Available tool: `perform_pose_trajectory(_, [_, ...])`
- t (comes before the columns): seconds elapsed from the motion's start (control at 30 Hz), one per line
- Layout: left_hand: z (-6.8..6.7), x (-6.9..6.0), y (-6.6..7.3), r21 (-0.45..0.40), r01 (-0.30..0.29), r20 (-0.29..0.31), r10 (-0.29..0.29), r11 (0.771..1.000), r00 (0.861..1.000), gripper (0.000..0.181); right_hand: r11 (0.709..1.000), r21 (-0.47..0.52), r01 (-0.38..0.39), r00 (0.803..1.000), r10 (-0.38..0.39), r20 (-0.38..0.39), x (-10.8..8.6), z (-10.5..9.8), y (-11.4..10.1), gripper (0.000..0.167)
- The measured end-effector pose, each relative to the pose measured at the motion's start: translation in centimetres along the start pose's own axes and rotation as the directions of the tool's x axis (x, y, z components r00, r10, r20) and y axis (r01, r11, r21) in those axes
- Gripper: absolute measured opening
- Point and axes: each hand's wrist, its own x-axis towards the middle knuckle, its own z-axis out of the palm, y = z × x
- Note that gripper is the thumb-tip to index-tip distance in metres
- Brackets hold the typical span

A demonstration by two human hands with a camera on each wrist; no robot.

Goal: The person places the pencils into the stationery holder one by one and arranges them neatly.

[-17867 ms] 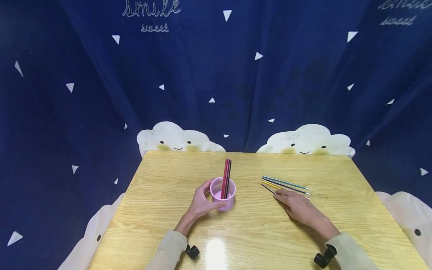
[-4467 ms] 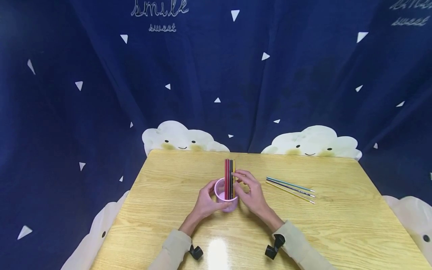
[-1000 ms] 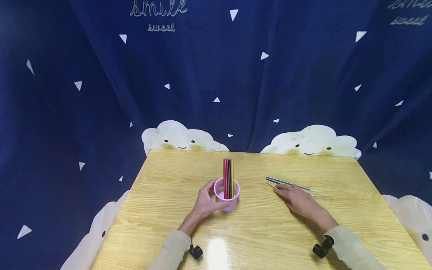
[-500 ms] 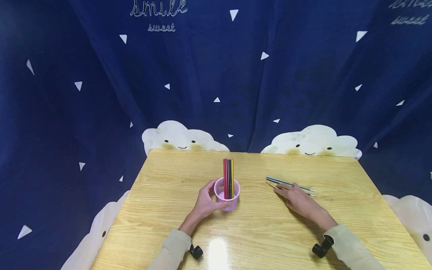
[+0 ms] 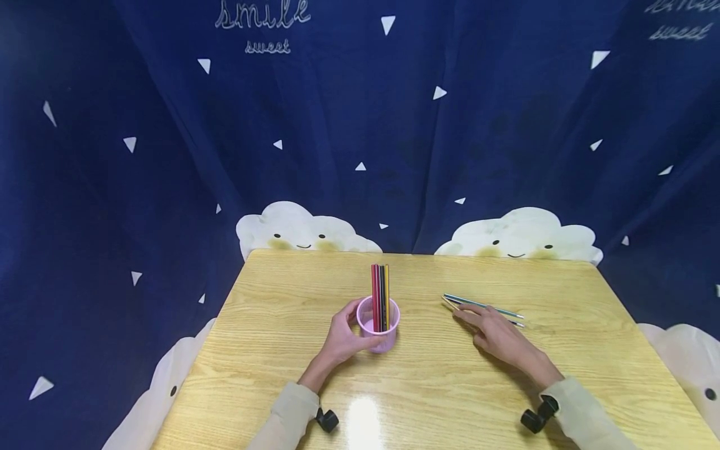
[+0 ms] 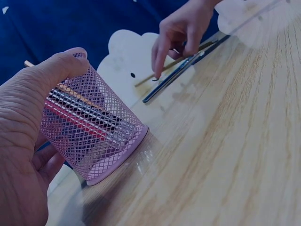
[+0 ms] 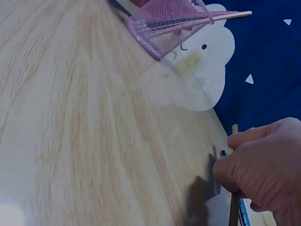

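My left hand (image 5: 342, 337) curls round a pink mesh cup (image 5: 382, 343), which stands upright on the table. Inside lean several pencils (image 5: 376, 294), red, black and yellow. At the right, my right hand (image 5: 502, 337) pinches a yellow pencil (image 7: 233, 207) between thumb and fingers; in the left wrist view that yellow pencil (image 6: 145, 81) looks slightly tilted over the others. Beside it on the table lie a teal pencil (image 5: 509, 313) and a dark blue pencil (image 5: 516, 324), partly hidden by the hand.
The wooden table (image 5: 292, 281) ends at a dark blue curtain (image 5: 337, 125) printed with clouds and white triangles. A black wrist device (image 5: 327, 420) is below the left hand, another wrist device (image 5: 532, 421) below the right.
Over the last second the yellow pencil under my right hand has shifted slightly, its far end now nearer the teal pencil. Earlier, another yellow pencil went into the cup. My left hand keeps its grip.
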Motion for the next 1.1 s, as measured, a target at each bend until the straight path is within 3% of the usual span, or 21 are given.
perform_pose_trajectory(0.17, [0.0, 0.1, 0.1, 0.005, -0.001, -0.001, 0.001, 1.000, 1.000, 0.085, 0.995, 0.090, -0.039, 0.998, 0.043, -0.042, 0.5, -0.5, -0.8, 0.069])
perform_pose_trajectory(0.3, [0.0, 0.1, 0.1, 0.004, 0.000, -0.003, 0.000, 1.000, 1.000, 0.084, 0.983, 0.174, -0.053, 0.990, 0.075, -0.123, 1.2, -0.7, -1.6, 0.071])
perform_pose_trajectory(0.5, [0.0, 0.0, 0.2, 0.001, 0.013, 0.000, -0.013, 1.000, 1.000, 0.084, 0.943, 0.332, 0.001, 0.958, 0.095, -0.272, 2.4, -0.5, -2.9, 0.070])
perform_pose_trajectory(0.7, [0.0, 0.0, 0.2, 0.003, 0.009, -0.001, -0.009, 1.000, 1.000, 0.084, 0.920, 0.390, 0.048, 0.929, 0.102, -0.355, 3.9, -0.8, -3.9, 0.070])
perform_pose_trajectory(0.87, [0.0, 0.0, 0.3, 0.006, 0.010, -0.002, -0.010, 1.000, 1.000, 0.083, 0.896, 0.435, 0.085, 0.884, 0.134, -0.448, 5.4, -1.3, -5.6, 0.067])
perform_pose_trajectory(0.97, [0.0, 0.0, 0.3, 0.011, 0.004, -0.002, -0.004, 1.000, 1.000, 0.082, 0.881, 0.456, 0.130, 0.840, 0.147, -0.523, 6.5, -1.7, -6.8, 0.065])
perform_pose_trajectory(1.1, [0.0, 0.0, 0.2, 0.011, -0.005, -0.004, 0.005, 1.000, 1.000, 0.082, 0.833, 0.518, 0.195, 0.787, 0.183, -0.590, 8.1, -2.9, -9.3, 0.062])
